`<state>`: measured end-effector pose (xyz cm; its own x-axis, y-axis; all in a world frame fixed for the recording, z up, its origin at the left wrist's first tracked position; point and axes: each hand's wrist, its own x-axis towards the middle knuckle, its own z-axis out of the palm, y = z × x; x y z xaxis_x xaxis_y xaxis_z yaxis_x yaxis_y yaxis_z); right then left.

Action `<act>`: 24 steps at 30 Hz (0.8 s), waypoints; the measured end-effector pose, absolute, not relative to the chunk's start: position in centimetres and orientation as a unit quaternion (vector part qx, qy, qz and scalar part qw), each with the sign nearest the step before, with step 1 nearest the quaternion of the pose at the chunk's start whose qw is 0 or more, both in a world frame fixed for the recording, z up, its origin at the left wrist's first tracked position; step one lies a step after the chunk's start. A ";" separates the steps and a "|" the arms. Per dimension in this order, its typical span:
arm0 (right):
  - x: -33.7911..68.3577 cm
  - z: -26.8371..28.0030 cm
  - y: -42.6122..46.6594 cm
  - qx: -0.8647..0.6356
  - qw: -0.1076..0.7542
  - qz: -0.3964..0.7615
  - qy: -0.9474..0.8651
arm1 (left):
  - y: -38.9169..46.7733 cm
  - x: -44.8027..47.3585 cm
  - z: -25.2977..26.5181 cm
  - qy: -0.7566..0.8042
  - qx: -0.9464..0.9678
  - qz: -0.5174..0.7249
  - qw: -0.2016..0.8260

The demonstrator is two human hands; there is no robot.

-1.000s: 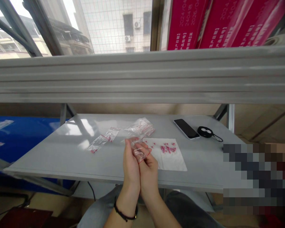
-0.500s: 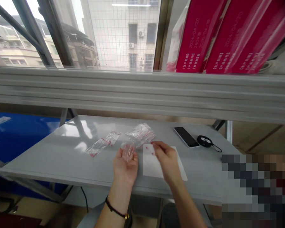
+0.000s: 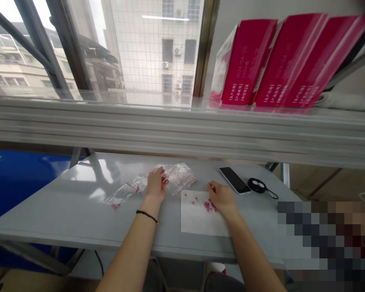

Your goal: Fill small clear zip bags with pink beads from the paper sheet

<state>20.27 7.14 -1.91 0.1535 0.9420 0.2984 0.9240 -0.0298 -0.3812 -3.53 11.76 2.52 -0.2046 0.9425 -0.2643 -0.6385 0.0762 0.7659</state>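
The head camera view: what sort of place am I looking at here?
Probably an indoor workstation, though I can't say in what building: a grey table with clear bags on it, a shelf of pinkish-red boxes above, and a window behind.

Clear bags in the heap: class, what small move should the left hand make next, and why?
Probably the left hand should ease a single one free from the heap of clear bags: it is right at the heap's left side, the bags overlap, and the right hand is by the pink pieces on the white sheet.
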 end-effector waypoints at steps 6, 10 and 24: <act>19.9 -2.1 6.7 -0.730 0.208 -0.025 -0.650 | 13.2 -4.4 1.4 0.488 0.323 0.579 0.567; 19.7 -2.0 6.4 -0.724 0.206 -0.035 -0.657 | 12.3 -5.9 1.2 0.531 0.381 0.542 0.528; 19.5 -1.8 5.6 -0.678 0.291 0.026 -0.674 | 9.3 -10.9 0.7 0.599 0.536 0.472 0.362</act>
